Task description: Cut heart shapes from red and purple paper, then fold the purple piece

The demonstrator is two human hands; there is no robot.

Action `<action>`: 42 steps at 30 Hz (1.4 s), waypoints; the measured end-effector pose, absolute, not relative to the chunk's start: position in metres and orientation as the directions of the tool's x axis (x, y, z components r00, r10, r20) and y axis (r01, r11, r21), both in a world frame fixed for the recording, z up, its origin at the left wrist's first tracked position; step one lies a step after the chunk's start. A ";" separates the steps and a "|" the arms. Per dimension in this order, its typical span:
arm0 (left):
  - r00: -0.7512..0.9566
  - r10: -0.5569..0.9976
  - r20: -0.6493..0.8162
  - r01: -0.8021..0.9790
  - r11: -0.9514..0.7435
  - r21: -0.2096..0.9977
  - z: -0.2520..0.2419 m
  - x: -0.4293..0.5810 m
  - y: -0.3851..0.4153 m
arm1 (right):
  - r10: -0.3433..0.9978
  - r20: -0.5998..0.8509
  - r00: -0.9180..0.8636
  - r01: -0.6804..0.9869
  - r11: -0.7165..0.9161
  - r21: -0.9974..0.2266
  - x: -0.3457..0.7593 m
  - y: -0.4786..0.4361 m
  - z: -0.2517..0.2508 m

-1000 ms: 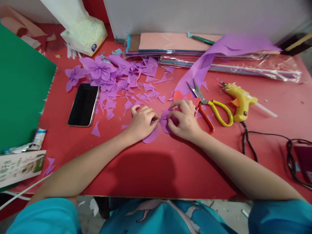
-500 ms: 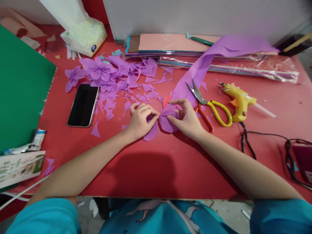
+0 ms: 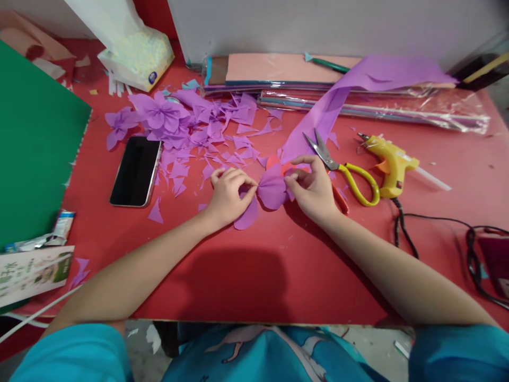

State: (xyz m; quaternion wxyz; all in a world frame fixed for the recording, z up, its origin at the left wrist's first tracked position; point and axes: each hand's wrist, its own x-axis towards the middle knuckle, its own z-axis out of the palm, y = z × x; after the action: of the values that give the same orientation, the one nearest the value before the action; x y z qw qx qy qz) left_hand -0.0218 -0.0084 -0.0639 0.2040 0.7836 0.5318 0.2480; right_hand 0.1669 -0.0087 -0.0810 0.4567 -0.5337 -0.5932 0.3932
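Between my hands is a pleated purple paper petal (image 3: 272, 187), gathered at its left end. My left hand (image 3: 230, 196) pinches that gathered end between thumb and fingertips. Another purple petal piece (image 3: 247, 213) lies on the table partly under the same hand. At the other side, my right hand (image 3: 314, 191) pinches the petal's right edge with thumb and index finger. A red-orange paper piece (image 3: 272, 161) shows just behind the petal, partly covered. Scissors (image 3: 358, 183) with yellow and red handles lie beside my right hand, one handle partly hidden by it.
A yellow glue gun (image 3: 392, 162) with a black cord lies at the right. Purple paper scraps (image 3: 178, 170) and a paper flower (image 3: 162, 114) spread across the back left, near a phone (image 3: 135, 172). A purple paper strip (image 3: 318, 122) crosses packs of paper (image 3: 278, 69) at the back.
My right hand has shifted slightly right and its grip has moved to the petal's right edge, so more of the petal shows. My left hand has barely moved.
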 end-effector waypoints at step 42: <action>0.479 0.872 0.099 0.752 -0.466 0.466 -0.069 -0.025 -0.007 | 0.802 0.344 -0.488 0.705 0.594 -0.386 0.158 -0.019 -0.076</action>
State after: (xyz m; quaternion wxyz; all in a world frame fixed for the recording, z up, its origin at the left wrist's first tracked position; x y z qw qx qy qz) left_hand -0.0252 -0.0069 -0.0689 0.1830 0.8404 0.4830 0.1643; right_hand 0.1584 -0.0186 -0.0761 0.2505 -0.4397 -0.8570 0.0969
